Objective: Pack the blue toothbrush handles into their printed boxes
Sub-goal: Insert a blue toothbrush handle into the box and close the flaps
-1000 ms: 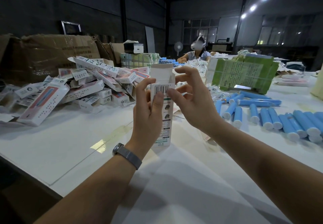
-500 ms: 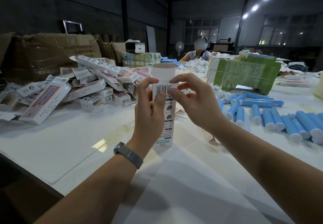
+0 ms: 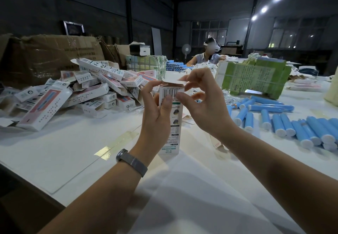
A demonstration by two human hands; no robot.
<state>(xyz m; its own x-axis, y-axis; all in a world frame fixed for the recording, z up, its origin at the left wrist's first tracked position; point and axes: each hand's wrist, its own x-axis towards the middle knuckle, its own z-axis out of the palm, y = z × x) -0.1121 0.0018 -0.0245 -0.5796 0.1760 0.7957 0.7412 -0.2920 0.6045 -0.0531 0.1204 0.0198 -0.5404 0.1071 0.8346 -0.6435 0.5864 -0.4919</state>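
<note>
So the printed box (image 3: 171, 122) is standing upright w/ its bottom end on the white table (image 3: 54, 153), barcode side facing the camera, right in the middle btwn both hands. Left hand (image 3: 157, 116) is wrapped around the box's upper half, thumb pressed flat just under the barcode, fingertips up at the top left corner. Right hand (image 3: 203, 106) has thumb + index pinching the top flap (image 3: 172, 82), which is folded down over the opening; thumb tip touches the box's right edge by the barcode. Can't tell if a handle is inside. Loose blue toothbrush handles (image 3: 285, 124) lie in rows on the table off to the right, well apart from the box. Messy pile of boxes (image 3: 87, 91) on the left. Grey watch (image 3: 131, 161) on the left wrist. Another person (image 3: 208, 54) sits at the far end
</note>
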